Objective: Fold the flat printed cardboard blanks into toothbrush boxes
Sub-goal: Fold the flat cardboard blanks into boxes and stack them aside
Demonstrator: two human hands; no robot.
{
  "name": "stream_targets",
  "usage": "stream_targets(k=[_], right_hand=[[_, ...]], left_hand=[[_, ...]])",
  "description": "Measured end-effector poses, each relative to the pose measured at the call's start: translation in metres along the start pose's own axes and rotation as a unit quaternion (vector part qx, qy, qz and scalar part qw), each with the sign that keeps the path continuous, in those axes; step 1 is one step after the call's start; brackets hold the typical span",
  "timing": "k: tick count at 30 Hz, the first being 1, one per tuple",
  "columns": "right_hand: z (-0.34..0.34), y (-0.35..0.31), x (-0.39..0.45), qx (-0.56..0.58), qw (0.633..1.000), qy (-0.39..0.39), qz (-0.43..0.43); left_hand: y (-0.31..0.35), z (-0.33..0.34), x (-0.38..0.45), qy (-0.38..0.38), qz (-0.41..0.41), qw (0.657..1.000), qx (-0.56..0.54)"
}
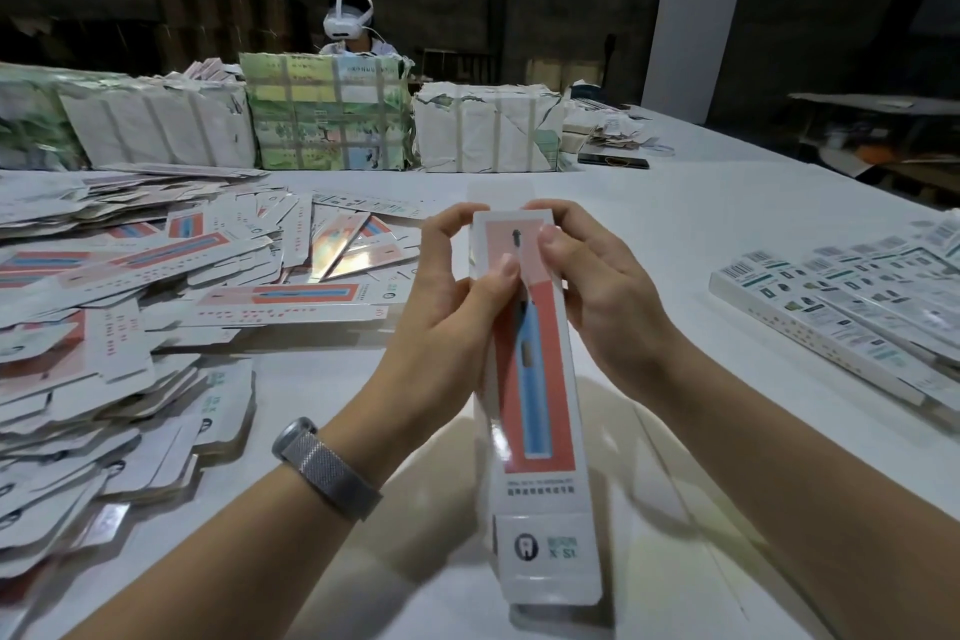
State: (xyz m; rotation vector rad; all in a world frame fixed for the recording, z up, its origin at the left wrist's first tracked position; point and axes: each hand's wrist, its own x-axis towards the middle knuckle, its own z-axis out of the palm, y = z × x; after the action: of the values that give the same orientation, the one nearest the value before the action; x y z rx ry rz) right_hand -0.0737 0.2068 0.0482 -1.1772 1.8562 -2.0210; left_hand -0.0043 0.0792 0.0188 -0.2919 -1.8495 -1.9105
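Hundreds of flat blanks [130,286] heap the table [649,224] at left, light, thin and probably slippery. Above the table, both hands pinch one long box [535,379] at its far end: left hand [447,286], right hand [597,286]; held by its edges, the hollow card should not crush.

Both hands on a toothbrush box

The left hand [457,286] and right hand [597,286] pinch the box's [537,379] far end; flat blanks [156,286] are heaped at nine o'clock.
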Motion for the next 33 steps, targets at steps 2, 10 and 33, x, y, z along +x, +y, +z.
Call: stream_targets(k=[2,10,33], right_hand=[[0.0,-0.001,0.001,-0.003,1.0,0.007,-0.008],[-0.008,-0.001,0.003,0.068,0.995,0.044,-0.06],[-0.009,-0.004,0.006,-0.032,0.988,0.149,-0.02]], left_hand=[[0.001,0.001,0.0,-0.003,0.011,1.0,0.011],[-0.001,0.004,-0.003,-0.011,0.015,1.0,0.002],[0.002,0.007,-0.01,-0.082,0.001,0.992,0.1]])
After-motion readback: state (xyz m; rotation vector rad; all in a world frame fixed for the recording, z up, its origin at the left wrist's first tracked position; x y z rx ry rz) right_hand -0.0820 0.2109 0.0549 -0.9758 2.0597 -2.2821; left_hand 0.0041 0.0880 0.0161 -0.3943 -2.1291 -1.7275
